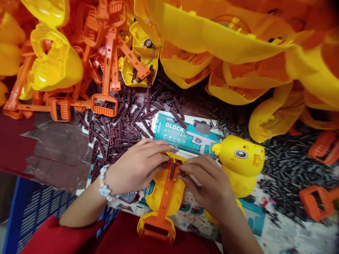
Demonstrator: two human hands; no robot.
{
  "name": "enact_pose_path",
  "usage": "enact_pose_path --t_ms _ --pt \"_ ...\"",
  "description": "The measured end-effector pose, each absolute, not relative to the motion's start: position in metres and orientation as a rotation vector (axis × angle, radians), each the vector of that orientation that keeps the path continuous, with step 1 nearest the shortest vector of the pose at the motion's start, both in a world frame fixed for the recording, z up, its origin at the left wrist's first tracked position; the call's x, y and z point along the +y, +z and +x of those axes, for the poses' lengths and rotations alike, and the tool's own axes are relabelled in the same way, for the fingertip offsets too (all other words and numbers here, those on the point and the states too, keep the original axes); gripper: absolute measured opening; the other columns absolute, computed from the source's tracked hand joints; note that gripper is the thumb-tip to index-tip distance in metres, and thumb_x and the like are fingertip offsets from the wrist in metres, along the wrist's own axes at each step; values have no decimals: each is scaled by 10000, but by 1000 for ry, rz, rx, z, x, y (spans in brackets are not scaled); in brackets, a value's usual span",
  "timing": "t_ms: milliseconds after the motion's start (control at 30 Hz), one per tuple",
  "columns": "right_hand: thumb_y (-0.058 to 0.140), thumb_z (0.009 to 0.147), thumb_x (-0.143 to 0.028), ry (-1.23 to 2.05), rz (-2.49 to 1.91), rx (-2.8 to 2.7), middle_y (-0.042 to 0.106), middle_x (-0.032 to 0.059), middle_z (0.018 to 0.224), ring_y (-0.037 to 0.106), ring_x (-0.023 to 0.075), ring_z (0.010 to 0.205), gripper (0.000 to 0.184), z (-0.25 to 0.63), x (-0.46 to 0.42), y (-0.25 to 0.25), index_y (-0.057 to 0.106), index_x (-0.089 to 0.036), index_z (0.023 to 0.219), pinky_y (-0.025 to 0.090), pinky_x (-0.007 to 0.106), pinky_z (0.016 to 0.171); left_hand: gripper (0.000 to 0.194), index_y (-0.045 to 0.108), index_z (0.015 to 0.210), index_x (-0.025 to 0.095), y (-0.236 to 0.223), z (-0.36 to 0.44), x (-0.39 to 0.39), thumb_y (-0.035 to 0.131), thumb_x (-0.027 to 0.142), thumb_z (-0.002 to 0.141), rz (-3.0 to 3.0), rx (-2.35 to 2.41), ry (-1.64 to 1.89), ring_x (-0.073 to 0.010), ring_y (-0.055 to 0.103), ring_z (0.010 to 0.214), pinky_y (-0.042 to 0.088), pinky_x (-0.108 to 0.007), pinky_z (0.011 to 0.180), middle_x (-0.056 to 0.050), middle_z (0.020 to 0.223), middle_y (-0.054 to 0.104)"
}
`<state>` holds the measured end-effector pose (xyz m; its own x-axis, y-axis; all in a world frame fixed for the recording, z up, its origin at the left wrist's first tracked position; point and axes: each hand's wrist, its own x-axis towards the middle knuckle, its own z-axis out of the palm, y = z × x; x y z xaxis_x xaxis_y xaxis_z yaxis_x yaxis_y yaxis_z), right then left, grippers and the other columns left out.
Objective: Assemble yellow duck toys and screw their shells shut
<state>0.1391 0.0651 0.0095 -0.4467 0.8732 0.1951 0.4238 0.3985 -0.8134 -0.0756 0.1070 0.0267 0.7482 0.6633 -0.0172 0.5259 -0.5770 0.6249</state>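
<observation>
I see the left hand and the right hand nearly closed, each seeming to pinch a dark bit at the shell between them. The bar already lies along it; beyond the left hand, loose bars remain.

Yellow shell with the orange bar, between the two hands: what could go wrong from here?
The small brown piece at the right hand's grip could slip and get lost among loose brown pieces.
The orange bar might shift within the yellow shell if pressed unevenly.
The right hand could nudge the nearby yellow toy body.
</observation>
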Motion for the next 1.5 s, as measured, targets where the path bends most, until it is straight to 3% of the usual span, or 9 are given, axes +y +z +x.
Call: enact_pose_path --t_ms 233,433,600,700,867,1033,1167,1300,1500 --pt "422 961 -115 751 -1145 -2136 498 47 842 461 196 792 129 133 65 13 522 -112 879 378 304 687 140 603 904 106 30 -67 97 631 190 796 2471 1065 222 -252 631 994 520 -410 858 -130 1037 673" --pt "372 951 -148 550 -1171 -2203 486 60 784 450 217 753 207 125 51 14 511 -117 801 366 319 638 49 603 812 102 28 -61 86 609 148 799 2549 1125 260 -237 656 901 538 -407 823 -123 942 688" --pt "382 945 -236 432 -1293 -2086 505 72 884 493 222 841 197 135 59 9 510 -135 835 415 322 715 345 497 1183 77 49 -68 65 510 129 842 2535 1290 393 -267 532 1162 477 -448 947 -198 1288 523" --pt "385 934 -276 362 -1360 -2040 523 61 974 519 205 904 194 150 60 17 535 -152 922 436 309 775 348 468 1222 79 58 -74 27 418 113 879 2555 1190 522 -242 498 1200 429 -437 1005 -168 1272 547" --pt "419 933 -404 87 -1617 -1826 497 127 1073 461 295 1017 349 178 42 14 517 -119 1108 384 435 887 615 405 1321 97 20 -69 -42 478 510 871 2633 879 159 -267 395 1304 322 -460 1076 -144 1402 443" --pt "408 894 -588 -125 -1772 -1810 412 207 1184 374 373 1111 679 185 36 -15 415 -32 1284 313 547 947 765 335 1373 95 -19 -65 -56 485 606 825 2639 910 192 -270 294 1366 202 -476 1124 -165 1432 393" --pt "473 920 -446 -260 -1690 -1754 442 188 1179 393 354 1117 504 171 16 2 483 -49 1231 327 517 955 455 430 1269 99 -10 -82 -64 464 368 904 2445 1054 751 -298 332 1331 301 -501 1071 -206 1376 427" --pt "488 936 -138 32 -1406 -1881 562 66 966 537 220 899 106 138 -34 25 566 -145 1008 431 348 832 250 548 1058 131 -3 -91 -83 496 35 833 2130 1306 1041 -192 530 1100 443 -352 966 -120 1117 596" --pt "339 954 -87 298 -1353 -2270 479 106 1208 478 265 1080 266 88 -85 -6 524 -82 1144 383 405 898 228 590 1049 98 -23 -77 -89 526 55 835 2293 1325 883 -239 561 1024 499 -405 894 -127 1059 640"
